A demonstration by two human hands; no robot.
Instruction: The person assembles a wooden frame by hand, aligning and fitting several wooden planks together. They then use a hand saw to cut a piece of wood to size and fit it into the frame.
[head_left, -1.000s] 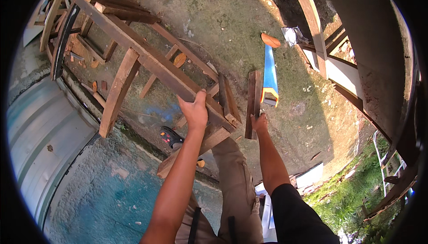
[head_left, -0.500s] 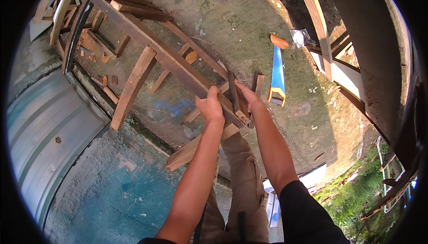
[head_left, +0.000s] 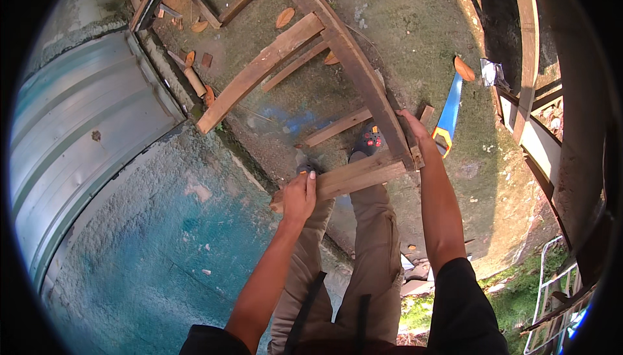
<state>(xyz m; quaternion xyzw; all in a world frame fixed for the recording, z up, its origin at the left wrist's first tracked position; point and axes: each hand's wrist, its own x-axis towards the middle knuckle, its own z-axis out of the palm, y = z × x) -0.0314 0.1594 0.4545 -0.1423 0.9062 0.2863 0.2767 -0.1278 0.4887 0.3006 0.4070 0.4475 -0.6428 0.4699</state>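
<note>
Over the concrete floor [head_left: 396, 37], the left hand [head_left: 300, 195] gripped the wooden frame [head_left: 365, 76] by its end timber [head_left: 354, 178]; the right hand [head_left: 417, 129] met the corner, closure unclear. Positioning seemed underway, next likely requiring two-handed support.

Gap between upper crosspiece [head_left: 263, 71] and lower crosspiece [head_left: 357, 178]: open, partly crossed by a slat [head_left: 337, 128]. Right of long rail [head_left: 359, 73]: ground [head_left: 415, 43] partly occupied by blue saw [head_left: 451, 108].
</note>
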